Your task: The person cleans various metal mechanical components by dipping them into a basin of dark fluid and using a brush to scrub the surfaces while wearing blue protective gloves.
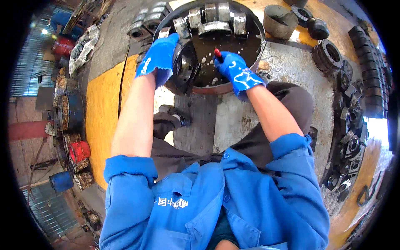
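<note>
My left hand (160, 56), in a blue rubber glove, grips the upper side of a dark, oily round metal part (182, 68). The part stands on edge at the near left of a wide round basin (262, 39) of dark liquid; its fingertips are partly hidden. Over the basin's right side, my right hand (235, 73), also gloved, is closed around a red-handled tool (217, 53). Only the red end shows, so its kind cannot be made out. Several curved metal blocks (214, 28) sit along the basin's far side, with whitish flecks floating nearby.
Metal blocks (152, 18) are stacked left of the basin. A grey bucket (280, 23) stands beyond its right rim. Ring-shaped parts (328, 57) and a long row of dark metal pieces (348, 141) line the right. Drums, one red (79, 151), stand at left. My knees flank the basin's near side.
</note>
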Demonstrator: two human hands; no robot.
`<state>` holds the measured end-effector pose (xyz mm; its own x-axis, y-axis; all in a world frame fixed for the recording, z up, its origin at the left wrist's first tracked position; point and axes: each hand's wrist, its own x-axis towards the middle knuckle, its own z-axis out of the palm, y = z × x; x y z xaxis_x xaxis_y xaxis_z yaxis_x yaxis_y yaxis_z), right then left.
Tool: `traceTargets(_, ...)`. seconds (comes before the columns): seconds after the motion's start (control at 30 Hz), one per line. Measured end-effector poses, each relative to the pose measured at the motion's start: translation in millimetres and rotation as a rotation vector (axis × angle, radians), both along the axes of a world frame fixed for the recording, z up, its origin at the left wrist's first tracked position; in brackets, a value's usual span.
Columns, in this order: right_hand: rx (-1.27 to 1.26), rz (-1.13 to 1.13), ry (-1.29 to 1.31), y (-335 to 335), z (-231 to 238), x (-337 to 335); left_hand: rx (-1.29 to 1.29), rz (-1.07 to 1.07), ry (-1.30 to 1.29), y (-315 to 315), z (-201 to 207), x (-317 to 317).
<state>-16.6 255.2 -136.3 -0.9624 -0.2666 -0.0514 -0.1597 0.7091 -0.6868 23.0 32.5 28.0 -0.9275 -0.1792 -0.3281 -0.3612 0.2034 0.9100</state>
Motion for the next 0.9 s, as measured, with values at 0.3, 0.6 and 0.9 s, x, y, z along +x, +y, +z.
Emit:
traceTargets(0.3,0.102,-0.019,0.317,-13.9,44.1,13.5,-0.349,-0.134,0.088,-20.3,-16.3,-12.8)
traceTargets(0.6,-0.777,0.275,-0.350,-47.0,112.0,53.5,-0.590,-0.395,0.404,-54.0,-37.5,-8.5)
traceTargets(0.9,-1.201,0.411,-0.771,-52.2,119.6,60.6,-0.152,0.001,0.037,-12.5,-2.9,1.3)
